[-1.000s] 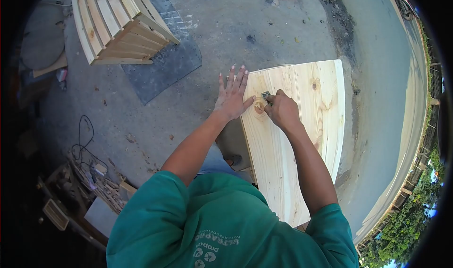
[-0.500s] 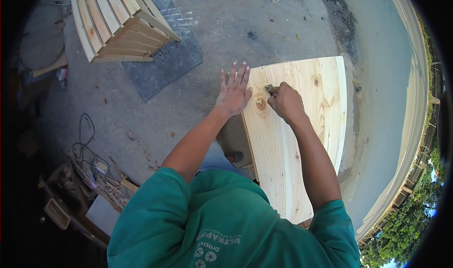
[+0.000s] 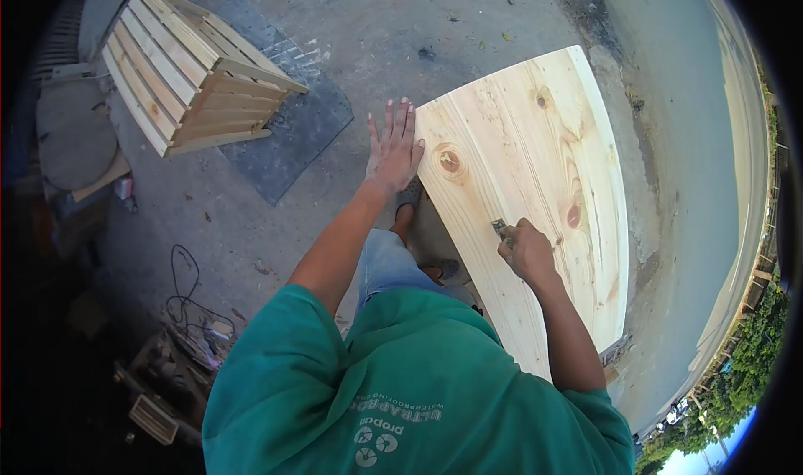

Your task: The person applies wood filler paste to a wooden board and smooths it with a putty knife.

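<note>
A broad pale wooden panel point(image 3: 510, 140) with dark knots and long grain lines lies before me. My left hand point(image 3: 393, 155) rests at its left edge near the far corner, fingers stretched out and holding nothing. Over the middle of the panel, my right hand point(image 3: 529, 253) is closed around a small putty knife point(image 3: 500, 227). Only the knife's short metal end shows past my fingers, at the wood surface; its handle is mostly hidden in my grip.
A slatted wooden crate-like piece point(image 3: 196, 78) stands at the upper left on a dark mat point(image 3: 314, 145). A black cable point(image 3: 186, 287) and wood scraps lie on the concrete floor at lower left. A road point(image 3: 694, 140) runs along the right.
My right hand has drawn the putty knife along the panel toward my body, away from the large knot. My left hand stays at the panel's edge. The view has shifted a little.
</note>
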Demonstrator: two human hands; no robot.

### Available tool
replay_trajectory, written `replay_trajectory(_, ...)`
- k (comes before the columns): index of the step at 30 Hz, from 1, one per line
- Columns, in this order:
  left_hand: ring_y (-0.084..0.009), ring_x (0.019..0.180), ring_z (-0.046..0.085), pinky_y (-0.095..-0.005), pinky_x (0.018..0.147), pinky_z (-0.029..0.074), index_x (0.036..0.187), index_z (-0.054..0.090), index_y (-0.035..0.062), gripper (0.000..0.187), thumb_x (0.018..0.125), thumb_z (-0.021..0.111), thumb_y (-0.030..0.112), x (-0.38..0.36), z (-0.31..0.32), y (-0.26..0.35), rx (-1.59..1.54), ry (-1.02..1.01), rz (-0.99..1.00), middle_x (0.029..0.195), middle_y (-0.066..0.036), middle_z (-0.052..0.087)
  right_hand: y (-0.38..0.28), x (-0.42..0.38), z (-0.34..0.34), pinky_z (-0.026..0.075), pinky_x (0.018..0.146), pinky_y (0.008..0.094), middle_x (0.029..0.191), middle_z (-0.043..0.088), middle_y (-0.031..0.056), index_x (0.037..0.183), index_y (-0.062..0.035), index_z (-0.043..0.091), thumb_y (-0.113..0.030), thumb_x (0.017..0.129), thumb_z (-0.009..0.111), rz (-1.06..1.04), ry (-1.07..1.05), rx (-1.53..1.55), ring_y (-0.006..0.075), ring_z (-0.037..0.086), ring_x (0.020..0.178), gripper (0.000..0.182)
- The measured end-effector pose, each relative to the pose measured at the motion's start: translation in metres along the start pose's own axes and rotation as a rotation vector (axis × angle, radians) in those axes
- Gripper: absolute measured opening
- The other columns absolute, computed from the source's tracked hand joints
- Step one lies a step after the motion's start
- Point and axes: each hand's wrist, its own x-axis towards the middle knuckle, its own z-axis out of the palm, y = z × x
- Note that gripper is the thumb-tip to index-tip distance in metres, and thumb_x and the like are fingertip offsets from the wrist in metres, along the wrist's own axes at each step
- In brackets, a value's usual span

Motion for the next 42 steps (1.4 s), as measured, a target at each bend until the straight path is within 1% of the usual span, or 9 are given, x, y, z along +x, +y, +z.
replay_trajectory(4, -0.0353, 0.157, -0.001, -0.0667, 0.121, -0.003, 0.158, 0.016, -0.0071, 0.075, 0.106, 0.034, 0.044, -0.022, 0.001, 0.025, 0.183, -0.072, 0.132, 0.169, -0.021, 0.008, 0.059, -0.085, 0.039, 0.055, 0.08, 0.0468, 0.097, 0.064, 0.0168, 0.109, -0.0098, 0.077, -0.024, 0.081, 0.07, 0.203, 0.079, 0.181, 0.0368, 0.068, 0.085, 0.032)
replay_trajectory(8, -0.0361, 0.157, 0.002, -0.0696, 0.12, -0.002, 0.157, 0.017, -0.0094, 0.08, 0.105, 0.036, 0.048, -0.067, 0.023, 0.068, 0.113, -0.234, 0.436, 0.168, -0.024, 0.009, 0.095, -0.154, 0.091, 0.055, 0.081, 0.0461, 0.097, 0.064, 0.0162, 0.11, -0.0097, 0.076, -0.023, 0.081, 0.071, 0.443, 0.149, 0.343, 0.0365, 0.068, 0.087, 0.033)
replay_trajectory(14, -0.036, 0.157, 0.004, -0.0705, 0.12, 0.0, 0.156, 0.022, -0.0086, 0.084, 0.103, 0.04, 0.053, -0.119, 0.048, 0.146, 0.141, -0.494, 0.844, 0.168, -0.023, 0.011, 0.099, -0.234, 0.159, 0.054, 0.083, 0.0456, 0.097, 0.063, 0.0161, 0.11, -0.0086, 0.075, -0.022, 0.08, 0.073, 0.694, 0.264, 0.584, 0.0359, 0.067, 0.091, 0.032)
replay_trajectory(17, -0.0358, 0.157, 0.005, -0.0665, 0.122, 0.002, 0.156, 0.022, -0.0082, 0.081, 0.103, 0.039, 0.05, -0.122, 0.049, 0.155, 0.194, -0.499, 0.909, 0.168, -0.023, 0.012, 0.092, -0.26, 0.186, 0.053, 0.083, 0.0449, 0.097, 0.063, 0.0163, 0.11, -0.0077, 0.074, -0.019, 0.08, 0.074, 0.77, 0.312, 0.664, 0.0354, 0.066, 0.091, 0.032)
replay_trajectory(20, -0.034, 0.157, 0.004, -0.0593, 0.125, 0.003, 0.157, 0.019, -0.0064, 0.077, 0.105, 0.037, 0.047, -0.098, 0.04, 0.128, 0.135, -0.438, 0.701, 0.168, -0.02, 0.012, 0.098, -0.269, 0.214, 0.053, 0.082, 0.0437, 0.096, 0.063, 0.0167, 0.11, -0.0069, 0.074, -0.017, 0.079, 0.075, 0.755, 0.371, 0.755, 0.035, 0.066, 0.09, 0.032)
replay_trajectory(22, -0.035, 0.157, 0.003, -0.0541, 0.126, 0.002, 0.158, 0.017, -0.0069, 0.075, 0.106, 0.034, 0.044, -0.075, 0.031, 0.101, 0.257, -0.237, 0.431, 0.169, -0.021, 0.01, 0.103, -0.278, 0.224, 0.052, 0.082, 0.0429, 0.095, 0.062, 0.0168, 0.109, -0.0064, 0.073, -0.016, 0.079, 0.075, 0.77, 0.388, 0.793, 0.0347, 0.065, 0.089, 0.032)
replay_trajectory(24, -0.0355, 0.157, 0.002, -0.0547, 0.126, 0.001, 0.158, 0.014, -0.0072, 0.076, 0.106, 0.032, 0.045, -0.056, 0.023, 0.075, 0.23, -0.104, 0.166, 0.169, -0.021, 0.009, 0.113, -0.283, 0.232, 0.052, 0.081, 0.0426, 0.095, 0.062, 0.0168, 0.11, -0.0062, 0.073, -0.016, 0.079, 0.075, 0.737, 0.424, 0.8, 0.0349, 0.065, 0.088, 0.032)
replay_trajectory(36, -0.0357, 0.157, -0.002, -0.0598, 0.123, 0.0, 0.159, 0.009, -0.0078, 0.079, 0.107, 0.029, 0.049, -0.082, 0.04, 0.114, 0.252, -0.16, 0.109, 0.17, -0.021, 0.003, 0.144, -0.323, 0.258, 0.053, 0.082, 0.0421, 0.097, 0.063, 0.0157, 0.111, -0.0065, 0.073, -0.016, 0.081, 0.075, 0.741, 0.452, 0.847, 0.0345, 0.066, 0.09, 0.032)
replay_trajectory(42, -0.0385, 0.157, -0.004, -0.0611, 0.123, -0.001, 0.157, 0.009, -0.0114, 0.082, 0.106, 0.031, 0.049, -0.118, 0.061, 0.143, 0.253, -0.182, 0.252, 0.168, -0.025, 0.002, 0.149, -0.341, 0.277, 0.053, 0.084, 0.0428, 0.102, 0.066, 0.0159, 0.112, -0.0078, 0.073, -0.016, 0.081, 0.075, 0.75, 0.496, 0.872, 0.0355, 0.067, 0.093, 0.032)
